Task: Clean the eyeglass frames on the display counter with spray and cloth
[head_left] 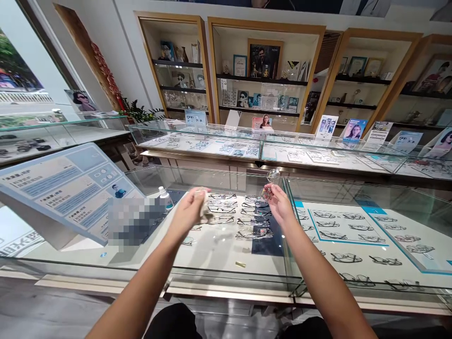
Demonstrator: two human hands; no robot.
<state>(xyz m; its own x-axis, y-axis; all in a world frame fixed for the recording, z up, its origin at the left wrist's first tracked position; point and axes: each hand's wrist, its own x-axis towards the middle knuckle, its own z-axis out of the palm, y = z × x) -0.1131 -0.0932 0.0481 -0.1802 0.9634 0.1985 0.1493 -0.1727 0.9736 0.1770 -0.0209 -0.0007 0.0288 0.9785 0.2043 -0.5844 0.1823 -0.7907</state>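
Observation:
Above a glass display counter (219, 275), my left hand (190, 209) is closed around a small pale cloth (205, 213) that hangs from its fingers. My right hand (278, 203) pinches a pair of clear rimless glasses (270, 183), lifted with one lens pointing up. The two hands are apart, roughly a hand's width or two between them. Beneath them, inside the case, lie rows of spectacle frames (243, 212).
A small spray bottle (165, 197) stands on the counter left of my left hand. A slanted blue information board (60, 188) sits at the left. More glass cases (268, 150) and wall shelves (261, 80) stand behind. A right-hand case (370, 235) holds more frames.

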